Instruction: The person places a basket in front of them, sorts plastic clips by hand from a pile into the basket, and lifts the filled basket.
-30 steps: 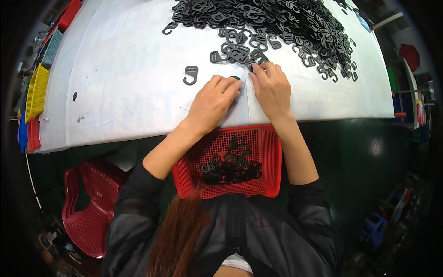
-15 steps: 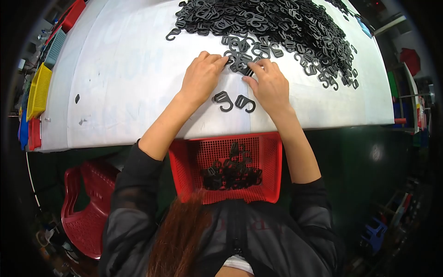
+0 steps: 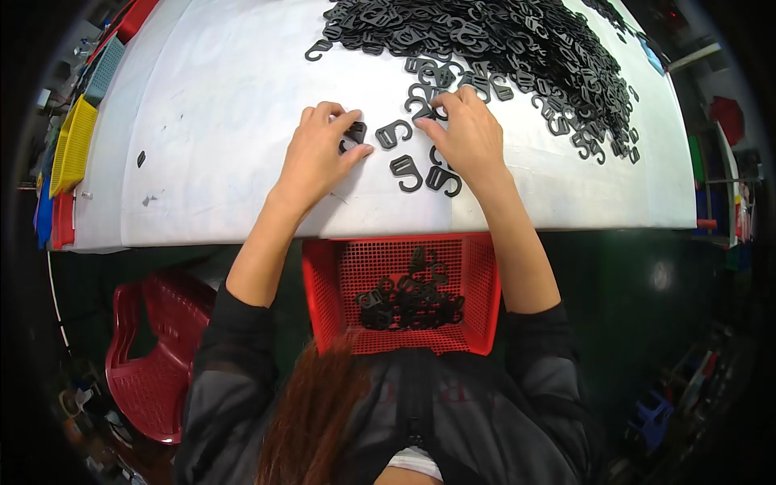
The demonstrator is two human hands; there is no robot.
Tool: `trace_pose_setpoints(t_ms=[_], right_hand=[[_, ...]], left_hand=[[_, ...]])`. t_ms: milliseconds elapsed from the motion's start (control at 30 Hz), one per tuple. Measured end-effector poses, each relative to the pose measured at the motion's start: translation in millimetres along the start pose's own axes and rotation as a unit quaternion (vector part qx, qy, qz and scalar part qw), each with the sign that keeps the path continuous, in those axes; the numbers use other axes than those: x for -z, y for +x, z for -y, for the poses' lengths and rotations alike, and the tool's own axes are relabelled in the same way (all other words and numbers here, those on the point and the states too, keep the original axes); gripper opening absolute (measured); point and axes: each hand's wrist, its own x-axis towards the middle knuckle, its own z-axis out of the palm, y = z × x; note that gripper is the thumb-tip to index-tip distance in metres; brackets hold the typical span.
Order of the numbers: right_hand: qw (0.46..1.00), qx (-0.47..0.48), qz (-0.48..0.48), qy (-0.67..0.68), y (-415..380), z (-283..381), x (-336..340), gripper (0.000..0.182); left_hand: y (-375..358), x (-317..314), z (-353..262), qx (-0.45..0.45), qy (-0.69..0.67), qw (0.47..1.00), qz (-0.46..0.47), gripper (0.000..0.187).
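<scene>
My left hand [image 3: 311,158] is over the white table, its thumb and fingers closed around a black plastic hook [image 3: 356,129] with a slotted end. To its right, my right hand [image 3: 473,133] pinches at a black hook at the near edge of the loose ones; its fingers partly cover that piece. Between my hands lies a single hook [image 3: 394,134]. Nearer the table's front edge are another hook [image 3: 406,173] and a hook [image 3: 443,180] below my right hand, close to one more that the hand partly hides.
A large pile of black hooks [image 3: 501,36] covers the back right of the table [image 3: 218,145]. Below the front edge, a red basket [image 3: 323,299] holds several hooks. A dark red chair [image 3: 149,388] stands at left, and a yellow basket [image 3: 73,145] beside the table.
My left hand has moved left, away from the cluster, with a hook. My right hand stays near the cluster. More hooks now lie spread out between and below my hands.
</scene>
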Motion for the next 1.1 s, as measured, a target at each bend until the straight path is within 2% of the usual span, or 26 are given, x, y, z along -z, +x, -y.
trace_pose_setpoints(t_ms=[67, 200, 267, 300, 333, 367, 400, 500, 533, 633, 700, 767, 833, 867, 900, 967, 1000, 1067, 1100], right_hand=[[0.999, -0.016, 0.030, -0.027, 10, 10, -2, 0.036], [0.997, -0.035, 0.066, 0.005, 18, 10, -2, 0.031], [0.995, -0.039, 0.077, 0.049, 16, 14, 3, 0.026], [0.995, -0.006, 0.085, 0.051, 11, 14, 6, 0.024], [0.994, 0.027, 0.094, 0.054, 1, 13, 11, 0.022], [0.991, 0.061, 0.103, 0.057, -8, 13, 17, 0.020], [0.985, 0.050, 0.133, 0.096, -17, 14, 24, 0.017], [0.993, 0.045, 0.030, 0.101, -32, 1, 21, 0.020], [0.995, 0.004, 0.029, 0.095, -34, -1, 21, 0.022], [0.994, 0.055, 0.018, 0.087, -41, -7, 11, 0.022], [0.991, 0.054, 0.068, 0.104, -55, -2, 19, 0.024], [0.984, 0.046, 0.128, 0.115, -71, 5, 37, 0.024], [0.947, -0.003, 0.256, 0.193, -74, 5, 57, 0.024], [0.920, -0.027, 0.317, 0.230, -75, 2, 64, 0.025], [0.940, -0.003, 0.248, 0.236, -70, -11, 59, 0.027], [0.992, 0.001, 0.048, 0.121, -48, -27, 50, 0.029], [0.998, 0.000, 0.002, 0.063, -36, -34, 43, 0.029], [0.994, -0.004, -0.091, -0.053, -20, -46, 31, 0.027], [0.994, 0.004, -0.079, -0.070, -19, -48, 29, 0.025]], left_hand=[[-8, -5, 4, -0.033, 0.022, 0.999, -0.014, 0.038], [-15, -17, 8, -0.098, 0.130, 0.983, -0.080, 0.033], [-13, -12, 9, -0.030, 0.027, 0.997, -0.058, 0.029], [-13, -7, 8, 0.005, -0.025, 0.999, -0.046, 0.028], [-12, -2, 1, 0.065, -0.110, 0.992, 0.005, 0.026], [-8, 5, -9, 0.123, -0.193, 0.972, 0.054, 0.025], [-6, 7, -14, 0.179, -0.274, 0.939, 0.102, 0.024], [3, -18, -2, -0.026, -0.097, 0.994, -0.035, 0.019], [7, -23, -7, -0.001, -0.111, 0.993, -0.043, 0.017], [14, -32, -20, -0.046, -0.105, 0.993, -0.003, 0.017], [7, -28, -29, -0.073, -0.107, 0.991, 0.046, 0.020], [-4, -13, -36, -0.061, -0.134, 0.980, 0.134, 0.018], [-4, 5, -46, -0.025, -0.167, 0.949, 0.266, 0.019], [0, 0, -44, -0.060, -0.161, 0.960, 0.220, 0.019], [7, -8, -42, -0.094, -0.156, 0.968, 0.173, 0.019], [30, -26, -52, -0.134, -0.107, 0.984, 0.045, 0.025], [42, -35, -57, -0.154, -0.082, 0.984, -0.020, 0.029], [59, -57, -61, -0.157, -0.009, 0.987, -0.021, 0.033], [64, -64, -62, -0.156, 0.028, 0.987, -0.021, 0.036]])
